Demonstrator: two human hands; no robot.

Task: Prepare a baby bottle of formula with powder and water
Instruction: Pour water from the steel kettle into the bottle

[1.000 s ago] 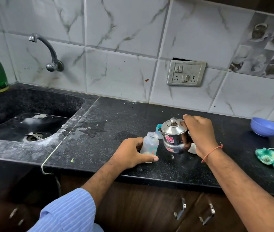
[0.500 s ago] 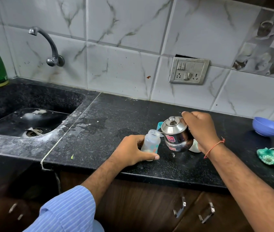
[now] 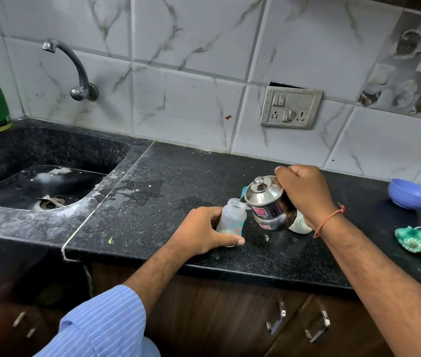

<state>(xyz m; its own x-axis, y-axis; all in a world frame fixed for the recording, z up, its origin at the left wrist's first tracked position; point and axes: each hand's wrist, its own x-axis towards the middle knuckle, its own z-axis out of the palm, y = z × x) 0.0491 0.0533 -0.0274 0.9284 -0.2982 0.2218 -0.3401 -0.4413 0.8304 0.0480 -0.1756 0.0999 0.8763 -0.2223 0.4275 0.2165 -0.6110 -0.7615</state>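
Worktop [image 3: 168,181] of dark speckled stone runs from a sink on the left toward the right. Near its front edge a steel pot [image 3: 268,204] with a lid tilts leftward, its spout just over the open mouth of a small clear baby bottle [image 3: 231,217] standing upright immediately to its left. The right hand [image 3: 304,194] grips the pot from behind. The left hand [image 3: 204,234] wraps around the bottle's lower half, steadying it. Pouring likely depends on spout and mouth staying aligned.
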